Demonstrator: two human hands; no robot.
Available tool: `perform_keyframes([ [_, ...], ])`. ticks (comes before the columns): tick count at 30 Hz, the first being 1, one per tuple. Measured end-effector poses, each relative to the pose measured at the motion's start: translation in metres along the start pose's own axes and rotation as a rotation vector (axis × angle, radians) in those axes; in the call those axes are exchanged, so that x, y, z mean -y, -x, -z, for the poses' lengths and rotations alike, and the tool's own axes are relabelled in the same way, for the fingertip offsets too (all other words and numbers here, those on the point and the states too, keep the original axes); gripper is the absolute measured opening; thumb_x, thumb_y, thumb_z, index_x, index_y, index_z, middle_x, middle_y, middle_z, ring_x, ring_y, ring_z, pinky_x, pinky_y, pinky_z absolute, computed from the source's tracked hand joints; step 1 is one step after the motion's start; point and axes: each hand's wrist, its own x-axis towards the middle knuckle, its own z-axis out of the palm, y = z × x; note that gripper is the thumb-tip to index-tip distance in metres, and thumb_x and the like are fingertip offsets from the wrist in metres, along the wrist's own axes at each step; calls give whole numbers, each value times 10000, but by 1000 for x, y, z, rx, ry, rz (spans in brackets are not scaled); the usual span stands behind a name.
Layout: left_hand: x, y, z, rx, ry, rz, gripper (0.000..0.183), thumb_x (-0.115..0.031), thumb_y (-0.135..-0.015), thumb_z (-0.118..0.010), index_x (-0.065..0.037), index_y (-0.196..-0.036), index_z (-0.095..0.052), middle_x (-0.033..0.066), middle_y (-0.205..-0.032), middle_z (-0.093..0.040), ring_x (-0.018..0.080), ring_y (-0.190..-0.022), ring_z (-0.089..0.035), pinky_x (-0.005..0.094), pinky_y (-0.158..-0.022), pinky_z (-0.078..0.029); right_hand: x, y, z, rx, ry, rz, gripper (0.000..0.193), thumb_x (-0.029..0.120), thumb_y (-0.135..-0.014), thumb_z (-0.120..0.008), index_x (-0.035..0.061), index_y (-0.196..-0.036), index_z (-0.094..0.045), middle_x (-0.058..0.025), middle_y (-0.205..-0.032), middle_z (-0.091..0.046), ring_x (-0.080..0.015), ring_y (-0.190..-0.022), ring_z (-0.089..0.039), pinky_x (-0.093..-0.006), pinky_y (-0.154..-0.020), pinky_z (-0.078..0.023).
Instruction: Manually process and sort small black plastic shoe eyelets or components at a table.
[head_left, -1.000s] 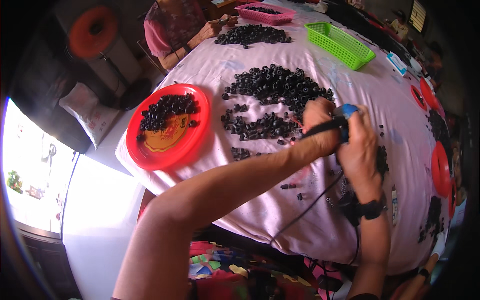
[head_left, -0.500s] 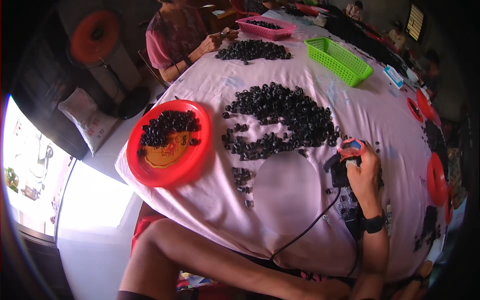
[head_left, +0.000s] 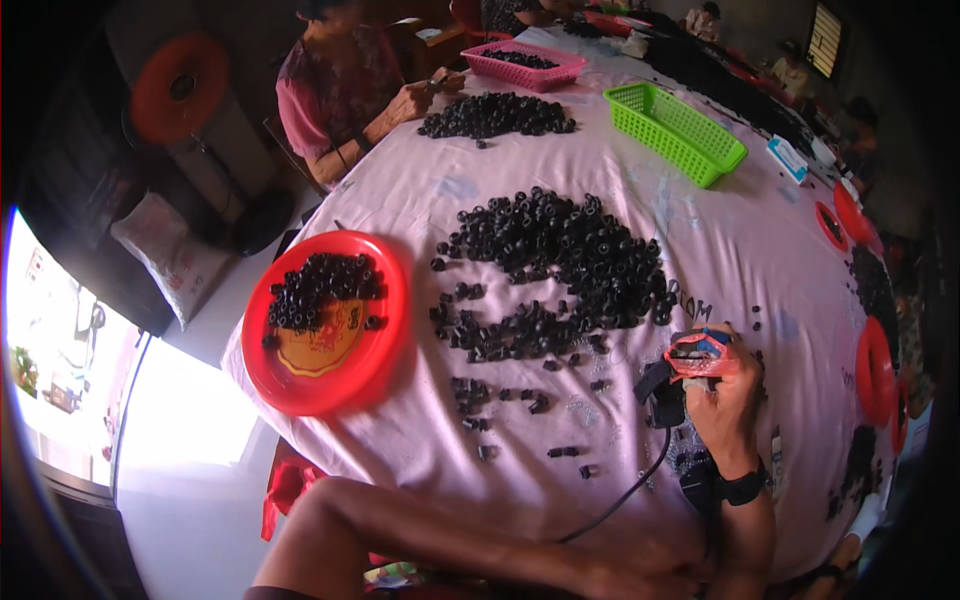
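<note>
My right hand [head_left: 722, 400], with a dark wristband, is closed at the right of the pile. In its fingers is a small object wrapped in pinkish-red material [head_left: 698, 358], with blue and grey showing; its kind is unclear. Beside it on the cloth stands a black device [head_left: 662, 397] with a black cable [head_left: 640, 482]. My left forearm crosses the lower edge, and my left hand [head_left: 655, 572] lies near the right forearm, too blurred to read its fingers. Ahead of me is a heap of small black ring-shaped pieces [head_left: 575, 245], with several loose ones nearer.
A red plate [head_left: 388, 345] with black pieces stands at the left. Farther off are a green basket [head_left: 680, 145], a pink basket [head_left: 545, 75] and another black heap [head_left: 495, 117]. A person in pink [head_left: 335, 100] works at the far left. More red plates [head_left: 873, 370] line the right.
The view has shifted slightly, so most of the table sits lower in the picture. My right hand still grips the wrapped object, now tilted differently. My left hand has moved slightly left.
</note>
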Motion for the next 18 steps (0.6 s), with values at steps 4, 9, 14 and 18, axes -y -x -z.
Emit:
perform_keyframes([
  [4,-4,34,13,245,-332,-8,358,-300,-918,-571,41,-886,-676,236,-770,-651,331,-727,-634,452,-667,-480,-12,1,-14,1,-127,-122,249,-83,-687,-587,-8,-914,-657,-139,-941,-667,-299,-836,-681,-353,-780,-537],
  [9,13,-5,-47,307,-343,-165,321,-272,-904,-577,30,-937,-682,269,-862,-667,408,-803,-642,481,-705,-484,-14,7,-12,-90,-246,-196,218,-72,-701,-562,-18,-887,-661,-124,-946,-677,-245,-816,-678,-316,-776,-532],
  [14,48,-29,-69,501,-234,-413,337,-255,-900,-531,32,-1000,-676,280,-957,-675,390,-854,-651,470,-754,-498,-6,-2,-14,-78,-152,-85,196,-45,-708,-567,-11,-876,-662,-120,-937,-674,-242,-807,-677,-322,-763,-535],
  [18,64,-53,-75,39,97,-2,347,-274,-898,-530,34,-957,-678,247,-931,-682,367,-823,-641,456,-726,-492,-3,0,-10,-47,-166,-96,193,-42,-704,-576,-13,-876,-660,-118,-945,-678,-234,-798,-681,-315,-765,-535],
])
